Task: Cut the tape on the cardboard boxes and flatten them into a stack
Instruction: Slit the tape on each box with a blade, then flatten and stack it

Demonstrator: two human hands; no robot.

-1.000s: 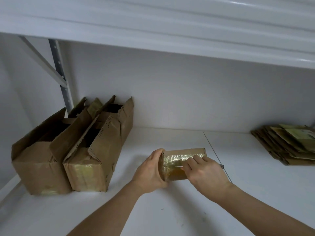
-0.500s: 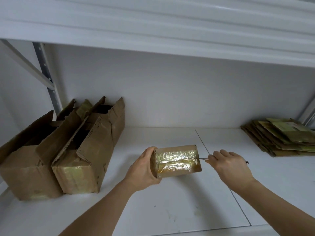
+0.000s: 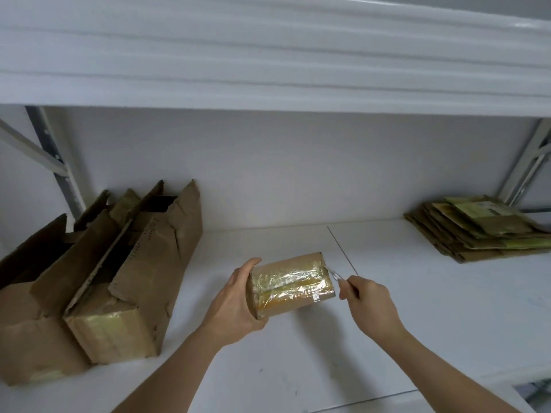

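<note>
Small taped cardboard box (image 3: 293, 283) held just above the white shelf (image 3: 387, 323), centre of view, taped face turned toward the camera. Clear tape (image 3: 287, 280) wrinkled and glossy across that face, with a yellowish strip along its lower part.

Left hand (image 3: 235, 302) wrapped round the box's left end, thumb on the near side, fingers curled behind; grip clamped on the box.

Right hand (image 3: 368, 302) just right of the box, fingers pinched together on a thin metal blade (image 3: 335, 275). Blade tip touching the tape at the upper right corner of the box. Tool handle mostly hidden in the hand; exact type not discernible.

Two larger opened cardboard boxes (image 3: 113, 293) standing side by side at the left of the shelf, flaps raised, torn and creased, one touching the other. Tape visible on the near face of the right-hand one.

Stack of flattened cardboard (image 3: 477, 231) lying at the far right of the shelf, against the back wall, well apart from the held box. Upper sheets slightly askew on the lower ones.

Thin seam line (image 3: 343, 248) running across the shelf surface behind the box. Metal shelf uprights (image 3: 56, 162) visible at far left and far right. Upper shelf (image 3: 268, 70) overhanging the whole scene.
</note>
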